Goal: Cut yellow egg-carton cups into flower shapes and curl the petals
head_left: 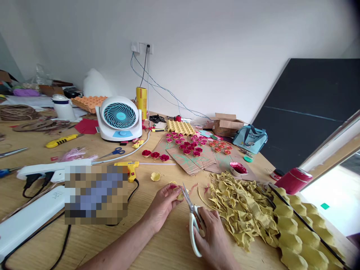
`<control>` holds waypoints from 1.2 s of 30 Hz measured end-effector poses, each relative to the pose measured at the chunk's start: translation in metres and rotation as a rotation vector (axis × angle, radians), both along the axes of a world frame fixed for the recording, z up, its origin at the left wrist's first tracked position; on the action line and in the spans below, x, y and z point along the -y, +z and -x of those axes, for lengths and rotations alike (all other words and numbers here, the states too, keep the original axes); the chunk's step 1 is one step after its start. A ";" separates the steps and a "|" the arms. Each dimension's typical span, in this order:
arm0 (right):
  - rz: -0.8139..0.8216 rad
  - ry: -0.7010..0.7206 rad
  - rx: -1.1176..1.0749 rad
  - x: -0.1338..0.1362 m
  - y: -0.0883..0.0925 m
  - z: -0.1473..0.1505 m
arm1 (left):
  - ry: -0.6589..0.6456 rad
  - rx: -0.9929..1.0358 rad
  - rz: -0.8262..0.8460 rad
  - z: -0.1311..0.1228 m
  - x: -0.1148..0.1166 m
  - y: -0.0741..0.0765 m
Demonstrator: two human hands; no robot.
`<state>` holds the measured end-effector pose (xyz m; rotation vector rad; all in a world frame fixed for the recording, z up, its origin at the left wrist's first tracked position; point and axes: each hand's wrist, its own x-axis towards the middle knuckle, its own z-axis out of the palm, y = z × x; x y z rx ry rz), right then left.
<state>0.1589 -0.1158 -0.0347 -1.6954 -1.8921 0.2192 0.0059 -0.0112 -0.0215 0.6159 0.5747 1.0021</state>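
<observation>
My left hand [161,206] is closed, pinching a small yellow egg-carton piece [183,194] between thumb and fingertips. Part of that piece is hidden behind the fingers. My right hand [215,234] is wrapped round the white handles of a pair of scissors [192,210]. The blades point up and away from me, with their tips beside the yellow piece; whether they touch it I cannot tell. Just beyond my left hand sits a yellow flower-shaped cup [155,176]. To the right of the scissors lies a heap of torn yellow carton scraps [242,210].
Yellow egg cartons [298,228] fill the front right, near a red can [295,180]. Red paper flowers [191,147] rest on cardboard at centre. A yellow glue gun [131,170], power strip [56,170] and white fan [119,118] stand left, with cables across the table.
</observation>
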 end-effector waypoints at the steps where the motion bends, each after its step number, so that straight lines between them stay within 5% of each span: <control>1: 0.001 -0.004 0.006 0.000 -0.001 0.000 | 0.003 0.007 0.002 0.000 0.000 0.000; 10: 0.037 -0.040 0.031 -0.001 -0.003 -0.001 | -0.053 -0.034 -0.069 0.002 0.001 0.000; 21: -0.053 -0.046 0.043 -0.001 0.001 -0.001 | 0.029 -0.265 -0.319 0.000 0.002 0.002; 36: -0.093 -0.082 0.056 -0.002 -0.003 -0.003 | 0.093 -0.113 -0.035 0.000 -0.002 0.001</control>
